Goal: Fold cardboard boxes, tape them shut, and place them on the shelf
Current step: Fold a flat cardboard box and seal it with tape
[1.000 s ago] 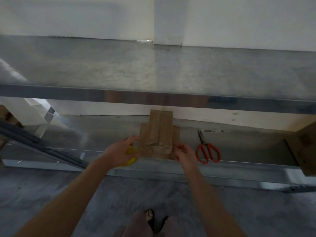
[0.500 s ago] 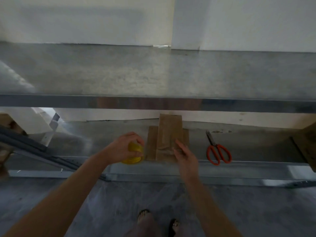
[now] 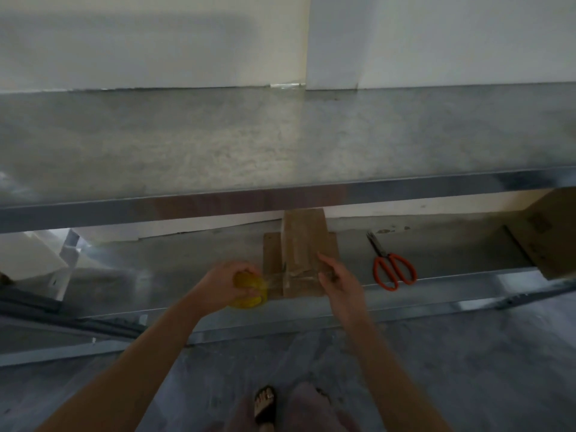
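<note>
L hand point(image 3: 219, 285) fingers clamp tape roll point(image 3: 249, 299), pulling tape taut; R hand point(image 3: 339, 279) fingers (flat, apart) pin box point(image 3: 304, 238) for sealing.

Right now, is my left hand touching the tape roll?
Touching. The head view shows the left hand gripping the tape roll, with its fingers curled over the top of the roll.

Dim, soft overall blur, faint sheen on metal, wide-angle bowing

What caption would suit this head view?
Left hand grips a yellow tape roll, tape stretched onto a cardboard box on the lower shelf; right hand touches the box, orange scissors nearby.
</note>
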`<state>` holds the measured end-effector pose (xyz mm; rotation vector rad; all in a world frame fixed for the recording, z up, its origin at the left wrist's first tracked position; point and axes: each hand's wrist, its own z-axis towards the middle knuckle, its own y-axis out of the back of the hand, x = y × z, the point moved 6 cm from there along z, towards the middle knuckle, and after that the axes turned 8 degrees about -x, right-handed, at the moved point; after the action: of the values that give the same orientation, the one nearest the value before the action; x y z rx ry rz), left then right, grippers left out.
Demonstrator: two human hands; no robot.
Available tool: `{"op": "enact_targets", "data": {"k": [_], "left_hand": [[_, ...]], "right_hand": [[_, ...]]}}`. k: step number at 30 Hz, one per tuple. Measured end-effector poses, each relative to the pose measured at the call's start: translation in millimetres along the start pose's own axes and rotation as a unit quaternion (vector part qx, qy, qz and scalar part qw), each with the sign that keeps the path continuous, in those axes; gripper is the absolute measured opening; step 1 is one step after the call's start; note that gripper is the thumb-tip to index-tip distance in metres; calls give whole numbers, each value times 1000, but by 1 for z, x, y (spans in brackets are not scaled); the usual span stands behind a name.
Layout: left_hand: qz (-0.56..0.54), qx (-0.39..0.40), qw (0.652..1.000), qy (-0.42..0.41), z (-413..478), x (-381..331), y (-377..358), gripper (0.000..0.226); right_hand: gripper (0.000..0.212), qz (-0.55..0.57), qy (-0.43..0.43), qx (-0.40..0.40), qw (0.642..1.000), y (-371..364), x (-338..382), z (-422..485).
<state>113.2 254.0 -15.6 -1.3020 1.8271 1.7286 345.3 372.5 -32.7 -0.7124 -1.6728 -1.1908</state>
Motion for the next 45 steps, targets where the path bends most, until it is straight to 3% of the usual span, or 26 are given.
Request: {"op": "enact_targets", "data": {"k": [5,8,12,16,19,22,29,33,39,43,45], "left_hand": [[34,-16,999,-29,-1,-13,0,33],[46,-31,998,-17,-3,-20,-6,37],[70,-51,996,-7,-7,-25,-13,41],[82,-70,994,22,-12,-28,-19,42],[87,-86,992,43,-12,-30,-20,42],[98,-96,989,55,-15,-34,-18,42],[111,-102,987,54,-17,-44,-8,37],[105,-103,988,38,-20,-41,-1,38],[93,-54,994,14,-19,-33,1,38],[80,-21,997,-8,-22,-37,4,35],[76,-11,997,-4,-24,-35,5,39]], "right_hand": [[46,-139,100,26,985,18,0,0],[66,-224,90,9,970,46,-28,11],[60,-365,94,-63,924,97,-75,45],[56,-409,20,-3,912,129,-111,78],[56,-507,8,45,861,128,-112,85],[48,-578,11,32,815,122,-103,84],[33,-573,-24,31,818,121,-103,106],[37,-509,-60,-17,858,135,-86,90],[40,-448,-19,-45,893,121,-29,-10],[44,-293,-1,-85,952,93,8,-95],[38,-245,-34,-60,967,70,12,-126]]}}
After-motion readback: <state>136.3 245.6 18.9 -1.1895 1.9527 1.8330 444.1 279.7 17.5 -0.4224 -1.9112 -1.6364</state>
